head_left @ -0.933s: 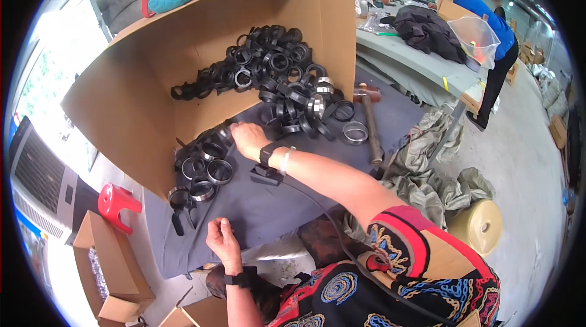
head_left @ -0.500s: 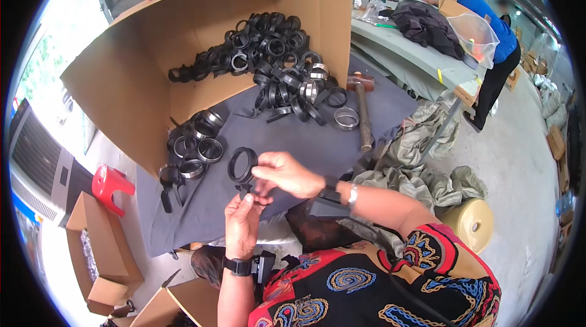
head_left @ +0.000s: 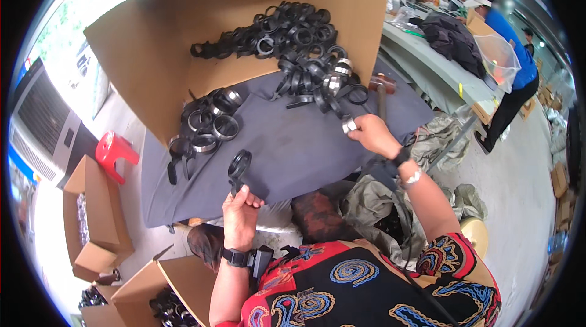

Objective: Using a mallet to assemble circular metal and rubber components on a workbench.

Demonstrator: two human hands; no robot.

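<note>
My left hand (head_left: 242, 220) is closed on the tab of a black ring (head_left: 234, 171), holding it upright above the near edge of the grey cloth (head_left: 293, 144). Out to the right, my right hand (head_left: 375, 134) pinches a silver metal ring (head_left: 348, 125) between thumb and fingers. Beyond it lies a heap of black tabbed rings (head_left: 302, 37), several with silver bands, spilling from a carton on its side. A smaller group of black and silver rings (head_left: 204, 141) rests on the cloth to the left. A hammer (head_left: 383, 84) lies behind my right hand, which partly hides its handle.
The large carton (head_left: 128, 64) walls off the back and left of the work surface. On the floor at left stand a red stool (head_left: 114, 153) and an open carton (head_left: 101, 217). Crumpled sacks (head_left: 366, 205) lie at right. A co-worker in blue (head_left: 510, 40) stands by another table.
My right hand has left the black ring and moved right, taking hold of the silver ring. My left hand still holds the black ring. The whole view has shifted.
</note>
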